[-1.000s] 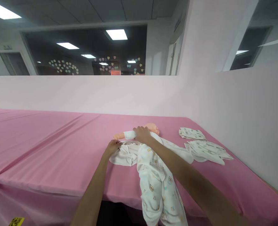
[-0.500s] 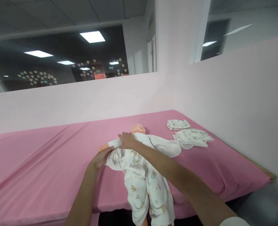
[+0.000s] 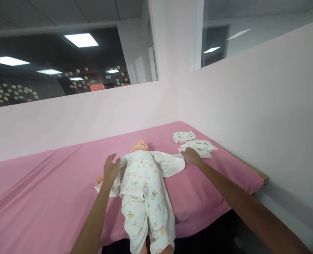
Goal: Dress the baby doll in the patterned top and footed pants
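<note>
The doll lies face up on the pink cover, its head pointing away from the person and its legs, in white trousers printed with little bears, reaching over the near edge. To the doll's left in view, the person's left hand hangs beside its shoulder with thumb and fingers apart and slightly curved, holding nothing visible; past that forearm the doll's small hand shows, close to a spread white sleeve. To the doll's right, another white sleeve lies flat and outstretched, and the person's right hand is at its far end, fingers bent; whether they pinch the fabric cannot be told. Farther right of the doll, just beyond that hand, lie a rumpled pale garment and a folded printed one. Behind the doll's head stands a pale wall.
</note>
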The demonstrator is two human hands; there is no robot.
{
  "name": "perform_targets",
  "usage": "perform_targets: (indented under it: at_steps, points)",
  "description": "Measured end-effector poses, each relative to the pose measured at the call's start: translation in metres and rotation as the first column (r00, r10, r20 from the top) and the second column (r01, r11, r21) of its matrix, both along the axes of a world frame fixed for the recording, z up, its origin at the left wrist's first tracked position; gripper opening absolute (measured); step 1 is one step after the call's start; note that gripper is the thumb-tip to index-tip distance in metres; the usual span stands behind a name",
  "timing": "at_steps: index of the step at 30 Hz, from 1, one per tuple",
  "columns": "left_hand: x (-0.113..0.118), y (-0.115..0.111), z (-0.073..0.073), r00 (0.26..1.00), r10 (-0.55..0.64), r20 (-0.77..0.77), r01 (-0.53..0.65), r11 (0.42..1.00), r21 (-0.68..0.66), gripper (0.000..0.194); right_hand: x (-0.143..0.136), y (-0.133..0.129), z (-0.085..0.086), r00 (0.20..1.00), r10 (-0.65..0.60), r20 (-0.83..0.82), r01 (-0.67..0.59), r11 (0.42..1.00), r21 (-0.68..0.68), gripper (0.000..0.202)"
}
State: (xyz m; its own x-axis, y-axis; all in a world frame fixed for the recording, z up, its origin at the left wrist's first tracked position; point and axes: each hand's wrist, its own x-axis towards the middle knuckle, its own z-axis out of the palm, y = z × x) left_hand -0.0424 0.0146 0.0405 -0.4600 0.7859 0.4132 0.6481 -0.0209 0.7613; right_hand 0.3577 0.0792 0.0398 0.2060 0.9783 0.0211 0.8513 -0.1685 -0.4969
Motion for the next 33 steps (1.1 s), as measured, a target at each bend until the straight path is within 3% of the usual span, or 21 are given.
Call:
perform_targets:
  at_steps: [2,4,5,6,8,12,15,18,20,23,24,26,28,30,33]
  points:
    - [0.038,0.017,0.013,0.951,-0.255,-0.177,0.249,0.967,-0.056,0.038,-0.009,0.004,-0.006,0.999,0.025,-0.043,-0.025,1.000,-0.006,0.036]
    - [0.074,0.033,0.024,0.812,-0.469,-0.346,0.433,0.883,-0.182,0.037,-0.018,0.007,-0.011,0.995,0.047,-0.084,-0.047,0.999,0.004,0.037]
    - [0.088,0.040,0.028,0.725,-0.543,-0.423,0.466,0.839,-0.279,0.038,-0.022,0.009,-0.013,0.993,0.057,-0.102,-0.056,0.998,0.016,0.037]
    - [0.100,0.046,0.031,0.644,-0.604,-0.469,0.475,0.797,-0.374,0.038,-0.023,0.010,-0.014,0.991,0.066,-0.119,-0.062,0.998,0.032,0.036]
    - [0.115,0.055,0.033,0.553,-0.666,-0.500,0.454,0.745,-0.489,0.036,-0.020,0.013,-0.014,0.985,0.082,-0.154,-0.072,0.995,0.074,0.031]
    - [0.119,0.063,0.031,0.533,-0.679,-0.504,0.390,0.726,-0.566,0.033,0.021,0.024,0.002,0.974,0.045,-0.224,-0.010,0.988,0.154,0.032]
    - [0.115,0.062,0.032,0.532,-0.673,-0.513,0.344,0.726,-0.595,0.035,0.064,0.032,0.014,0.966,-0.111,-0.232,0.160,0.965,0.207,0.037]
    - [0.116,0.059,0.035,0.522,-0.671,-0.528,0.311,0.725,-0.614,0.037,0.082,0.032,0.013,0.959,-0.200,-0.202,0.244,0.944,0.223,0.037]
    - [0.123,0.058,0.038,0.504,-0.671,-0.544,0.290,0.725,-0.625,0.036,0.070,0.026,0.005,0.965,-0.206,-0.162,0.241,0.939,0.245,0.035]
    - [0.140,0.058,0.038,0.460,-0.682,-0.568,0.260,0.715,-0.649,0.031,0.025,0.010,-0.009,0.984,-0.161,-0.072,0.175,0.930,0.323,0.032]
    - [0.146,0.059,0.037,0.442,-0.689,-0.574,0.253,0.710,-0.658,0.030,0.007,0.003,-0.014,0.994,-0.107,-0.030,0.111,0.928,0.356,0.033]
    - [0.160,0.060,0.034,0.409,-0.702,-0.583,0.252,0.702,-0.667,0.030,-0.028,-0.011,-0.022,0.985,0.104,0.139,-0.149,0.919,0.365,0.038]
    - [0.172,0.062,0.030,0.378,-0.714,-0.589,0.275,0.695,-0.665,0.033,-0.055,-0.022,-0.028,0.949,0.203,0.242,-0.278,0.901,0.334,0.039]
    - [0.182,0.063,0.025,0.353,-0.725,-0.592,0.299,0.687,-0.663,0.036,-0.069,-0.027,-0.032,0.939,0.205,0.275,-0.289,0.906,0.311,0.032]
    - [0.192,0.065,0.018,0.335,-0.726,-0.601,0.301,0.687,-0.661,0.039,-0.066,-0.026,-0.034,0.942,0.216,0.256,-0.293,0.901,0.320,0.023]
